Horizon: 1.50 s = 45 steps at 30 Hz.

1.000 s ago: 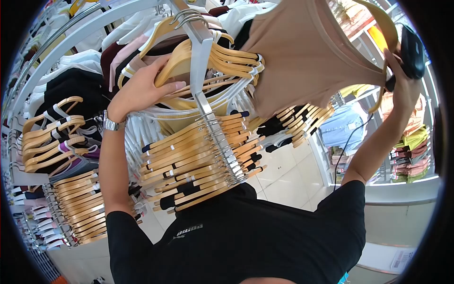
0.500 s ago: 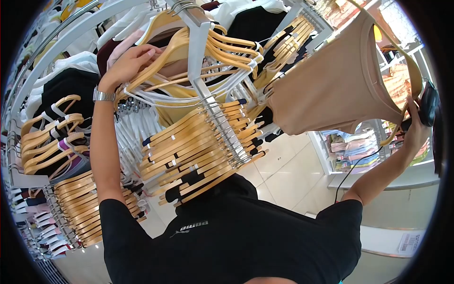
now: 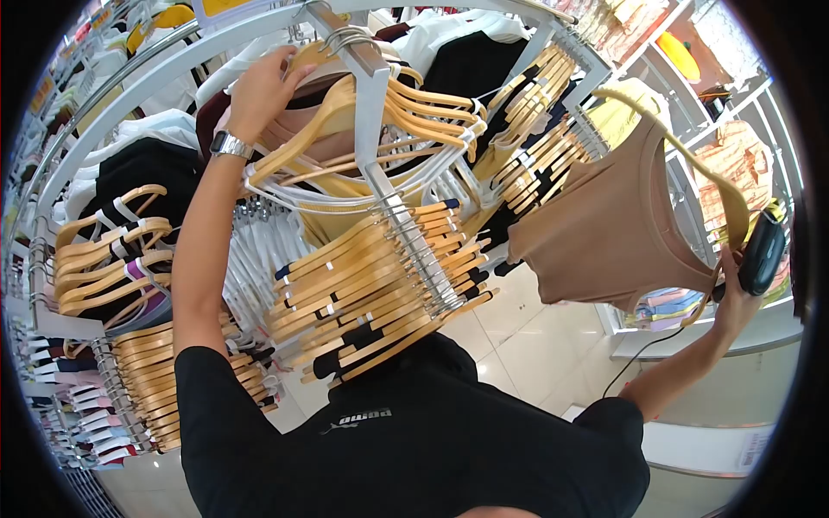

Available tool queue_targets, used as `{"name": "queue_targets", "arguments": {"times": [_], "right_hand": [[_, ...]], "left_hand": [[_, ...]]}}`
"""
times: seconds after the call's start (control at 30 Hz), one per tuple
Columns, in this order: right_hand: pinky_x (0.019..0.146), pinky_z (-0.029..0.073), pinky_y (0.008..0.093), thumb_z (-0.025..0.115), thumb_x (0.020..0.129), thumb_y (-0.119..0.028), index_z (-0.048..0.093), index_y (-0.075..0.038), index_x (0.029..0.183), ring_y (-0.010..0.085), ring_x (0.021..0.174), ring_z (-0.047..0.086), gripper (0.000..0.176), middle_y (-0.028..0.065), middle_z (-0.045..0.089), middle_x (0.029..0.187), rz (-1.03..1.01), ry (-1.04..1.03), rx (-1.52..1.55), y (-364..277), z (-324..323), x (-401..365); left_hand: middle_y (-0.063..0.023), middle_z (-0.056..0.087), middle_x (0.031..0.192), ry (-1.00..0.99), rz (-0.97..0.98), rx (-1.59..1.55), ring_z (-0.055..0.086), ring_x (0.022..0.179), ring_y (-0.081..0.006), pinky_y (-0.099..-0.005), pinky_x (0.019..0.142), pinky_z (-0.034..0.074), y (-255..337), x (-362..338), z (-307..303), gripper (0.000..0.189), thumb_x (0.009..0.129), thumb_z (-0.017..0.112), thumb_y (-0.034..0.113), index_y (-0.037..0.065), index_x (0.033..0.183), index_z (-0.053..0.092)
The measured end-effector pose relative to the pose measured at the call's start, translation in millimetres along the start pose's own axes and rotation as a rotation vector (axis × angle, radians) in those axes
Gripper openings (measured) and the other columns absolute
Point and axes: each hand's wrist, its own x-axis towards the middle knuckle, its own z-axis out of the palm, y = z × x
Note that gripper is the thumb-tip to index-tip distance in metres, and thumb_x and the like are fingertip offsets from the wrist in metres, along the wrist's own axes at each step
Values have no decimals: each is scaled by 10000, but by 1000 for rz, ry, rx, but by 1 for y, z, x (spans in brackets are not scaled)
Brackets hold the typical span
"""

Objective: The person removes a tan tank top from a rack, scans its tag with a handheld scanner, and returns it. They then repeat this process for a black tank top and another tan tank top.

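At the upper left of the head view my left hand [image 3: 263, 93], with a metal watch [image 3: 231, 145] at the wrist, pinches the top of a wooden hanger [image 3: 308, 59] on the rack. Garments hang on hangers just below it. On the right, my right hand [image 3: 736, 289] is closed round a wooden hanger [image 3: 732, 207] that carries a brown sleeveless top [image 3: 613, 224]. A dark handheld device [image 3: 763, 252] with a cable lies against the same hand; how it is held is partly hidden.
A grey metal rack [image 3: 371, 112] with a sloping arm of bare wooden hangers [image 3: 354, 293] stands in front. More hangers [image 3: 142, 371] are at the left. Shelves of folded clothes [image 3: 669, 306] stand at the right, above the tiled floor [image 3: 518, 345].
My left hand has moved up and right to the hanger's top. My right hand, with the brown top and device, has lowered and shifted slightly left in view.
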Motion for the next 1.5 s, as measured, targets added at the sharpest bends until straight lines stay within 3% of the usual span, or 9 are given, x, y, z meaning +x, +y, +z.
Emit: {"name": "queue_targets", "arguments": {"times": [0.57,0.77,0.9,1.03,1.17,1.27,1.37,1.43,1.5], "right_hand": [[719,495,267,775,795,32,579,31,1196,140,828,618,446,66,647,1002,176,-137,201,48,-24,-69],[754,496,267,760,794,59,557,11,1233,141,861,606,486,53,627,1056,171,-206,280,98,-39,-75],[781,480,257,751,780,88,561,-1,1227,132,904,584,494,48,612,1088,11,-278,299,117,-55,-81],[759,468,231,736,758,127,572,-9,1195,121,886,575,486,40,597,1046,-188,-479,309,123,-62,-81],[777,489,234,760,735,126,531,-6,1258,128,953,586,586,56,598,1102,-291,-691,290,131,-44,-92],[804,500,259,806,715,58,512,19,1291,142,971,600,647,81,611,1124,-387,-801,362,106,-13,-102],[839,502,290,861,693,-31,501,51,1309,159,985,611,719,107,624,1159,-529,-994,372,67,18,-105],[862,504,310,898,678,-90,493,73,1322,170,994,619,778,125,633,1182,-465,-1076,463,42,39,-118],[815,514,296,895,695,-122,603,37,1146,137,887,639,561,112,673,1023,-243,-1080,682,22,68,-140]], "left_hand": [[-140,705,1046,79,-134,-156,693,886,-285,-379,784,537,2,-34,-28,503,895,651,469,54,1178,655],[-97,708,1033,261,-267,-266,674,902,-153,-295,727,532,82,-105,-105,252,958,613,166,54,1179,660],[-83,681,1018,303,-231,-576,633,899,-112,-243,719,512,175,-163,-130,202,966,601,128,13,1119,666],[-89,689,1020,-112,-16,-576,652,942,-196,-319,819,508,276,-227,-150,262,857,713,92,6,1099,663],[-146,633,1215,-404,149,-729,597,1112,-324,-397,969,466,326,-274,-128,523,777,816,186,23,1234,621],[-153,592,1324,-442,-8,-733,556,1228,-323,-400,1046,425,343,-316,-110,668,767,823,254,30,1332,548],[-143,674,1174,-433,-169,-794,644,1098,-296,-370,939,501,350,-352,-107,471,805,779,164,22,1230,633],[-136,698,1076,-391,-284,-793,678,971,-262,-345,869,528,342,-379,-106,371,836,759,143,-12,1157,656],[-129,712,996,-318,-460,-891,694,884,-224,-320,815,544,335,-403,-109,294,869,729,122,-42,1105,667]]}}
